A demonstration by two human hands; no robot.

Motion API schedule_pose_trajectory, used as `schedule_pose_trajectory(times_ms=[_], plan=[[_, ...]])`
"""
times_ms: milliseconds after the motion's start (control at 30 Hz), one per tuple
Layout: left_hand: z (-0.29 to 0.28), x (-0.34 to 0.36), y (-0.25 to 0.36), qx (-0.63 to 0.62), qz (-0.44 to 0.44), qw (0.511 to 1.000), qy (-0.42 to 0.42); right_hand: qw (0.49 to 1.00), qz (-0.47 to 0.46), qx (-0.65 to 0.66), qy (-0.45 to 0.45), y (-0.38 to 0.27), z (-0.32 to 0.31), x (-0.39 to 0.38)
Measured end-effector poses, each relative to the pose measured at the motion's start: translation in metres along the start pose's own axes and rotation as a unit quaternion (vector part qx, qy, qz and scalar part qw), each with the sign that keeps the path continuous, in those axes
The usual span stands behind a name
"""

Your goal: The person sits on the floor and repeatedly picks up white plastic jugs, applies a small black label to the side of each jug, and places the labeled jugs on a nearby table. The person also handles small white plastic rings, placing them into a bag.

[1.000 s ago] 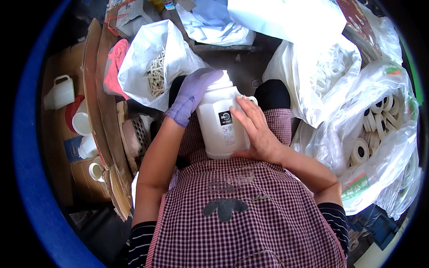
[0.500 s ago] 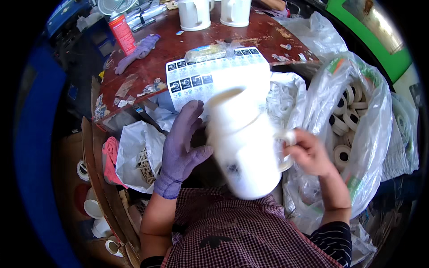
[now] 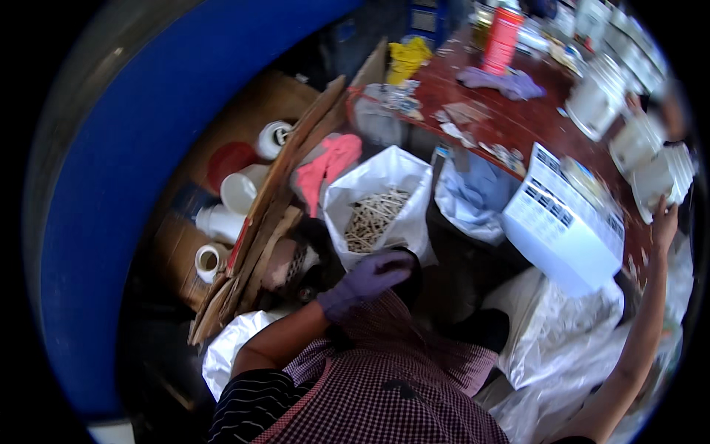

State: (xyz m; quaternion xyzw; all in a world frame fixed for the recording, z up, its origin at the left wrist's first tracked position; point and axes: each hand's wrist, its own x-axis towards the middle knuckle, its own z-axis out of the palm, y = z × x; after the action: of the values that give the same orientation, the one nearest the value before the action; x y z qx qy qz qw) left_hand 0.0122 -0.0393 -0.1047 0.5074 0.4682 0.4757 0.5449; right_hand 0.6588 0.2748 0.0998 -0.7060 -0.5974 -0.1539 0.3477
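My left hand (image 3: 370,280), in a purple knit glove, hovers over my lap below a white sack (image 3: 414,185) of small pale sticks. Its fingers are stretched out and hold nothing. At the far right, my bare right hand (image 3: 665,226) reaches to a white plastic jug (image 3: 664,177) on the red table (image 3: 510,122). The fingers are on the jug's near side; its handle is not plain to see. Beside it stand a second white jug (image 3: 636,140) and a third (image 3: 596,96).
A printed label sheet (image 3: 566,237) hangs over the table's near edge. Behind are a red spray can (image 3: 504,37) and a purple glove (image 3: 503,81). Cardboard (image 3: 274,189) borders the left, with white containers (image 3: 244,189) beyond. Clear plastic bags (image 3: 547,325) lie at the right.
The view has swung left. My right hand has carried the white jug from above my lap to the table beside the other jugs. My left hand has dropped toward my lap.
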Motion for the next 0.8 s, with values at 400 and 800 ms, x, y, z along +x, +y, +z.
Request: schedule_pose_trajectory(times_ms=[400, 800], plan=[[-0.263, -0.070, -0.002, 0.341, 0.069, 0.766, 0.540, 0.978, -0.001, 0.143, -0.153, 0.117, 0.205, 0.114], [-0.406, -0.040, 0.018, 0.614, -0.220, 0.586, 0.481, 0.953, -0.113, 0.269, -0.078, -0.110, 0.060, -0.025]])
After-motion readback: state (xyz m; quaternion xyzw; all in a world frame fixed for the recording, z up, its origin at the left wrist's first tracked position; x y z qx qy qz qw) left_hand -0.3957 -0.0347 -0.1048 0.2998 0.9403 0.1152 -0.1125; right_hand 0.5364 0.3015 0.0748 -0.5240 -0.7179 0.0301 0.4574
